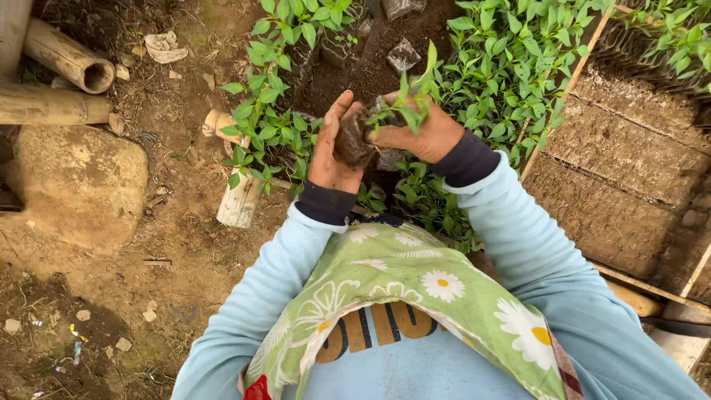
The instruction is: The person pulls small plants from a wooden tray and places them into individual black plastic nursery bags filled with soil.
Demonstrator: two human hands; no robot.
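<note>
Head view, looking straight down over the person's chest. Both hands are raised together above a bed of young green plants.

Left hand (335,152): palm turned inward, fingers curled round a dark clod of soil (351,139); grip clasped on the clod from the left side.

Right hand (421,133): fingers pinched on the seedling (409,100) where its stem meets the soil clod; grip clenched on it from the right. The seedling stands roughly upright between the two hands, its green leaves rising above the fingers. The hands nearly touch across the clod.

Seedling location: held in the air, just above the dark open soil in the middle of the seedling bed (503,67), with leafy plants thick on both sides.

Surroundings: small dark plastic-wrapped soil blocks (404,53) lie on the bare earth beyond the hands, square in outline, greyish sheen. To the right, rows of packed brown soil trays (629,163) divided by thin wooden slats. To the left, bamboo poles (70,59) and a pale flat stone (74,181) on bare ground; a short cut bamboo stub (241,200) beside the plants. Small litter scraps at lower left, too small to identify.

Clothing: light blue sleeves with dark cuffs; green daisy-print cloth (415,289) across the chest.
</note>
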